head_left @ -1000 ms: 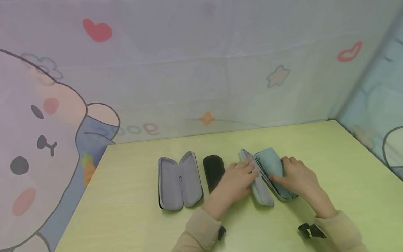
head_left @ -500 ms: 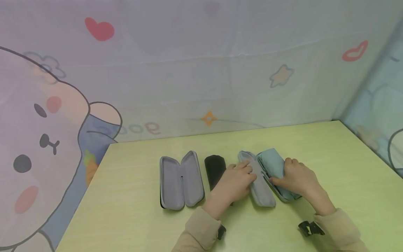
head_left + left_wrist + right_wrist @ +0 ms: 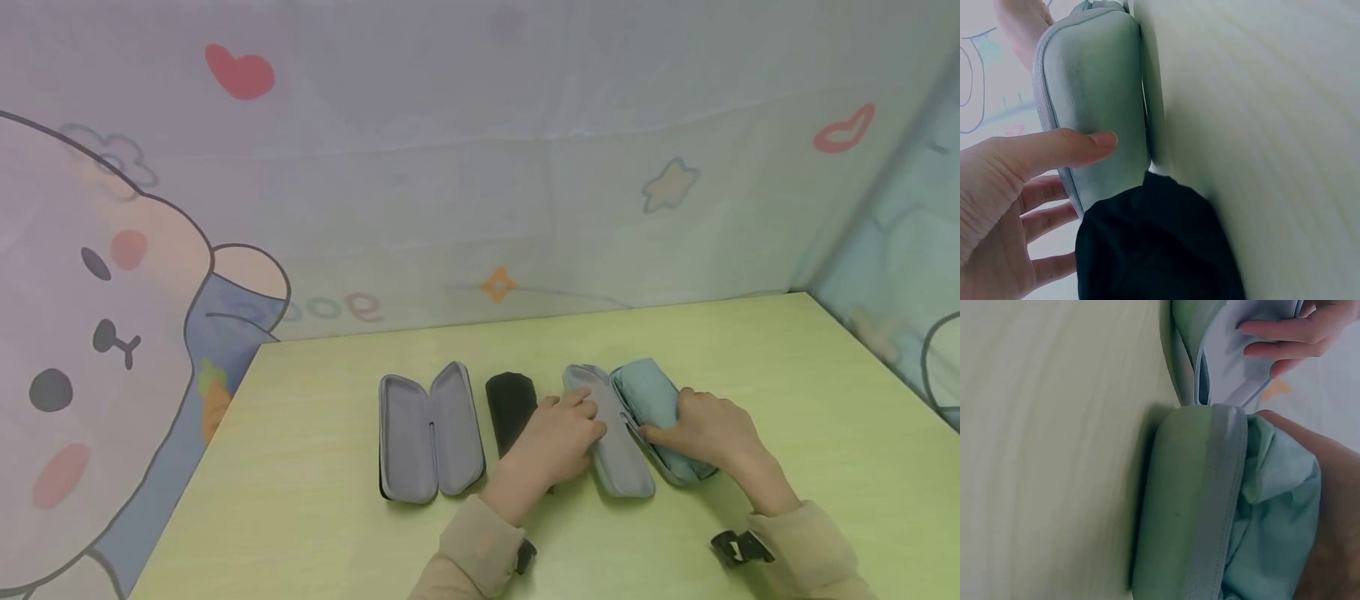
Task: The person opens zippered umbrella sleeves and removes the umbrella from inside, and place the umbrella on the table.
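Note:
A pale teal zip case (image 3: 624, 467) with a grey lining lies spread in two halves right of the table's middle. Its right half (image 3: 1179, 506) holds a folded teal umbrella (image 3: 647, 390), whose cloth bulges above the zip edge. My left hand (image 3: 557, 437) grips the left half, thumb on the outer shell (image 3: 1094, 94) and fingers against the lining. From the right, my right hand (image 3: 716, 429) holds the umbrella, its thumb on the near side and its fingers over the far side. The palm side is hidden in the head view.
Under my left forearm lies a folded black umbrella (image 3: 512, 408), partly covered; its dark cloth (image 3: 1154, 250) shows close in the left wrist view. Further left stands a second case (image 3: 408, 442), opened out, grey inside. A printed cloth wall (image 3: 420, 200) rises behind the table.
The left half of the teal case has tipped outward and lies flatter, with my left hand following it. My right hand stays on the umbrella, its fingers slightly lower.

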Motion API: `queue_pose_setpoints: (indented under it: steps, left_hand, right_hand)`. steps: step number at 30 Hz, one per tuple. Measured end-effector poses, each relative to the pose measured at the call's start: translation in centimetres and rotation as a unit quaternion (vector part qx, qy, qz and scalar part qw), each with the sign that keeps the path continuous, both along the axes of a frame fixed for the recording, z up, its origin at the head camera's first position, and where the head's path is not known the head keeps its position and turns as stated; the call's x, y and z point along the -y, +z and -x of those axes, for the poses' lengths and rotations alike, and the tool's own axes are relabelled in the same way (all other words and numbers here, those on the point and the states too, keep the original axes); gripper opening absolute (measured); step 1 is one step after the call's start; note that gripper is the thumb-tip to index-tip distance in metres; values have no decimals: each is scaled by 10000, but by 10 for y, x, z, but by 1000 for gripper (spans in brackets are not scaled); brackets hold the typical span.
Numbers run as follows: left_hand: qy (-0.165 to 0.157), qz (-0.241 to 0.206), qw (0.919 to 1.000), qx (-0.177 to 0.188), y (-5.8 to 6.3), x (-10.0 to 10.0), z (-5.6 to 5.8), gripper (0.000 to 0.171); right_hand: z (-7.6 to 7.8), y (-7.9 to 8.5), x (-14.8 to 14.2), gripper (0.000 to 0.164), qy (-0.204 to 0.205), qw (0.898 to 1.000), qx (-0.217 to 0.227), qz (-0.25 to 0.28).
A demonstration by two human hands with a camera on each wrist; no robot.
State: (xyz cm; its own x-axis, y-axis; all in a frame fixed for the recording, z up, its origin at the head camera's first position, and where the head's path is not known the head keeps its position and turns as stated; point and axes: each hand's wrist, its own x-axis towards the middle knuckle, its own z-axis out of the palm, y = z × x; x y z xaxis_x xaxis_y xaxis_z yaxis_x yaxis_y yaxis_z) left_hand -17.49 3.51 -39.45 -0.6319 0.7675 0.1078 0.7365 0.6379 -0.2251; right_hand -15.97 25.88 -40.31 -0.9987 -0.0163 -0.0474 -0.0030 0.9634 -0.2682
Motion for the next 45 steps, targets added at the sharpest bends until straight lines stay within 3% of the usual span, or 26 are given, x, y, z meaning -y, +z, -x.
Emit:
queue_pose_setpoints:
  steps: [14, 21, 27, 39, 45]
  left_hand:
    - [-19, -69, 10000, -2, 3, 2, -1, 21]
    - [-236, -201, 9995, -36, 3, 1, 0, 20]
    - [-428, -336, 9985, -13, 3, 2, 1, 20]
    - [-172, -494, 9976, 444, 3, 3, 1, 24]
    - [-166, -540, 9975, 433, 3, 5, 2, 24]
  right_hand:
    - [1, -2, 1, 58, -183, 9997, -72, 149]
    - [-1, 0, 0, 52, -198, 9992, -245, 263]
    - [-2, 5, 2, 57, -195, 9989, -313, 285]
    - [-3, 23, -1, 82, -259, 9980, -15, 576]
    - [-7, 33, -3, 86, -332, 9975, -13, 628]
